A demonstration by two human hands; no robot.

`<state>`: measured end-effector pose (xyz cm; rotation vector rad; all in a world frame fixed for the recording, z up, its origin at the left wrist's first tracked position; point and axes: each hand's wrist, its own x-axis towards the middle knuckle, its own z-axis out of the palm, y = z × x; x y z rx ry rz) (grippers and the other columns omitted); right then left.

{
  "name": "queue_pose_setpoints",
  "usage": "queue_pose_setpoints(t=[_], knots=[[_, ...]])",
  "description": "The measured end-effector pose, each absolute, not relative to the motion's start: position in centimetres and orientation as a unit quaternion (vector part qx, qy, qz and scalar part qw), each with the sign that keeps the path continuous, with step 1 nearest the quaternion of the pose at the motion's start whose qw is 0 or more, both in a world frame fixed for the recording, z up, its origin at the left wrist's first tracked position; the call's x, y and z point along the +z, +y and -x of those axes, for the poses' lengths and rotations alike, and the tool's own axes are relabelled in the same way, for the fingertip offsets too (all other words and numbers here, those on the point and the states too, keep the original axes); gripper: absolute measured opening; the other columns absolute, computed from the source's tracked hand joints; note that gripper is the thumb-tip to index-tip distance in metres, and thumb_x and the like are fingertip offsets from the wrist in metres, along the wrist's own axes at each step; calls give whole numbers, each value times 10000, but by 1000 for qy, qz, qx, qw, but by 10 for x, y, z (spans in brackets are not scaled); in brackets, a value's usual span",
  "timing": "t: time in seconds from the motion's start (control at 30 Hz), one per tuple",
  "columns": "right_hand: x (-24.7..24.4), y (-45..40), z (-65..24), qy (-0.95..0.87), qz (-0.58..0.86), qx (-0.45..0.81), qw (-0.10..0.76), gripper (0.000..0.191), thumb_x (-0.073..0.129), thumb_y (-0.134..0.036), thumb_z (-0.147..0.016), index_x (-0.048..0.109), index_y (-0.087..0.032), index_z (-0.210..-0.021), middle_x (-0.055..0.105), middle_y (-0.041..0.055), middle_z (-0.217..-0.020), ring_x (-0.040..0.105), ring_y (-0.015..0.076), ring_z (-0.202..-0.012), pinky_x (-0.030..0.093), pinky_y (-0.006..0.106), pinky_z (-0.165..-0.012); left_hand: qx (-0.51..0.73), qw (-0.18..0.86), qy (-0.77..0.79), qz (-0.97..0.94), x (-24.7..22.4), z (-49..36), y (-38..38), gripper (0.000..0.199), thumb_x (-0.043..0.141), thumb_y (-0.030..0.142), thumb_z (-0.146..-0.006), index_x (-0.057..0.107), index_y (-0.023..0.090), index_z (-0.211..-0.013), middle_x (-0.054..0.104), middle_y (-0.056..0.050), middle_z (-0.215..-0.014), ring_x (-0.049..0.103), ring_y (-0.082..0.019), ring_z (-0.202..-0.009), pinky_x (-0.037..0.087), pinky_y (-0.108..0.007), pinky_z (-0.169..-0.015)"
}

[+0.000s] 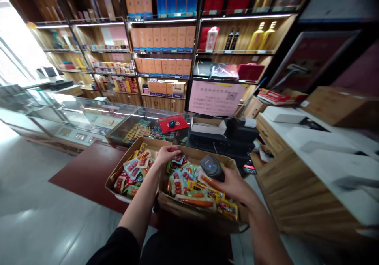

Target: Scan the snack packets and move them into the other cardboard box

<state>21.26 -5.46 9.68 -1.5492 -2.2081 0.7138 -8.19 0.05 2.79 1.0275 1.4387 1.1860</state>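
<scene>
Two open cardboard boxes stand side by side, the left box and the right box, both full of small packaged snacks. My left hand is at the rims where the boxes meet, fingers bent together; what lies under the fingertips is too small to make out. In my right hand is a dark handheld scanner with a blue light, held above the snacks in the right box. A long orange snack pack lies beside the scanner, close to my right fingers.
Behind the boxes runs a glass display counter with a red card on it. A black machine and a white tray stand beyond the right box. Wooden cabinets with a white top are at right.
</scene>
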Motion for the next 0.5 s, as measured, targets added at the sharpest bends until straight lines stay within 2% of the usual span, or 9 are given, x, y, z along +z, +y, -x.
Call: queue_pose_setpoints(t=[0.1,0.2,0.3,0.43,0.5], knots=[[101,-62,-219,-770,546,278,177,456,667,-485,-801,673,-192,-1150,756,112,-1083,694,320,-1040,524,393,-879,402,442,617,-512,20,57,15,346,829,312,-683,755,141,-975,756,-57,-806,693,-169,-713,558,-255,-674],[104,-69,-225,-753,555,295,192,416,678,-451,-800,683,-188,-1124,754,111,-1099,690,315,-1057,525,383,-884,302,379,641,-595,17,41,24,287,754,238,-752,757,165,-1029,771,-59,-907,711,-176,-803,543,-243,-749],[104,-76,-230,-743,574,283,197,388,680,-411,-809,682,-190,-1128,752,114,-1112,691,317,-1062,528,373,-865,243,336,657,-630,19,30,28,340,681,183,-792,735,166,-1128,765,-79,-1032,711,-184,-858,526,-246,-781],[102,-84,-236,-732,587,276,208,449,678,-441,-818,654,-199,-1195,743,109,-1150,674,323,-1106,525,380,-881,176,244,669,-680,22,22,29,330,671,198,-795,746,194,-1117,739,-108,-1122,678,-232,-1025,491,-274,-881],[101,-87,-238,-731,592,272,202,435,683,-399,-812,656,-194,-1195,742,110,-1151,674,323,-1103,524,378,-877,130,182,685,-693,22,19,28,321,673,227,-792,750,190,-1102,712,-147,-1165,641,-286,-1113,479,-318,-917]])
